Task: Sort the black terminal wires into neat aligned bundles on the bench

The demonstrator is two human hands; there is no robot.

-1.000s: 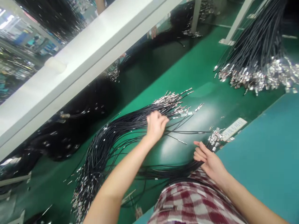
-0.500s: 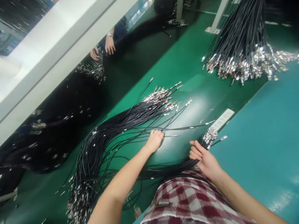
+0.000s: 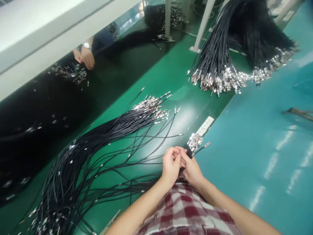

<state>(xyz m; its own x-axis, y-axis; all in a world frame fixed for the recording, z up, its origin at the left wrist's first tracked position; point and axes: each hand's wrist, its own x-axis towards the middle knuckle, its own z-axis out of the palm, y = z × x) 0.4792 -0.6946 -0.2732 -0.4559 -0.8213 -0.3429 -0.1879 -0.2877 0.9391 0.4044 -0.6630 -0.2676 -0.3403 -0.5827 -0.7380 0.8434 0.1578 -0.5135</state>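
Observation:
My right hand (image 3: 191, 168) is closed around a small bundle of black wires (image 3: 194, 143), whose silver terminals stick out past my fingers. My left hand (image 3: 170, 164) has come up against it, fingers pinched at the same bundle near the right thumb. To the left, a large loose pile of black wires with metal ends (image 3: 110, 137) fans across the green table (image 3: 193, 111). A few single wires stray from the pile toward my hands.
A thick heap of black wires with silver terminals (image 3: 227, 75) lies at the far right. A white label (image 3: 204, 125) lies by the teal surface (image 3: 264, 147). Another person's hands (image 3: 84, 57) work across the table under a white beam (image 3: 49, 36). White frame legs (image 3: 202, 26) stand behind.
My left hand has left the loose pile and moved right and back to meet my right hand at the held bundle. The view has shifted rightward.

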